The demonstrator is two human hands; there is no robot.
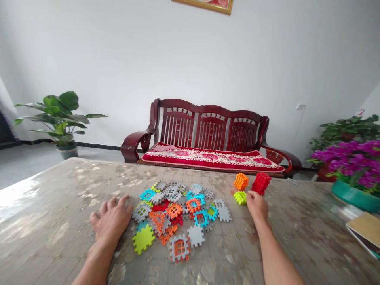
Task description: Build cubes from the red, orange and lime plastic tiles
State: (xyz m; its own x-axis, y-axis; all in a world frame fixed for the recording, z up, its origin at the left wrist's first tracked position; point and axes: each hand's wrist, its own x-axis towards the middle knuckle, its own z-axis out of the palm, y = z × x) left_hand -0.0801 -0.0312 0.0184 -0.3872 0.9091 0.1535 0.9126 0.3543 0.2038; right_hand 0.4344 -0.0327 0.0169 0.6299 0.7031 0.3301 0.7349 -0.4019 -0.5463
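A heap of flat interlocking plastic tiles (178, 209) in grey, orange, blue, red and lime lies on the table (59, 206). My left hand (111, 219) rests flat on the table with fingers spread, just left of the heap. My right hand (257, 206) reaches forward at the heap's right, fingers curled; its tips touch a small lime cube (240, 197) and come close to a taller red block (261, 183) built of tiles. An orange cube (241, 181) stands just behind the lime one.
A red wooden bench (208, 134) with a cushion stands behind the table. A potted purple flower plant (356, 174) and books (363, 229) sit at the table's right edge. A leafy green plant (59, 118) stands on the floor at left.
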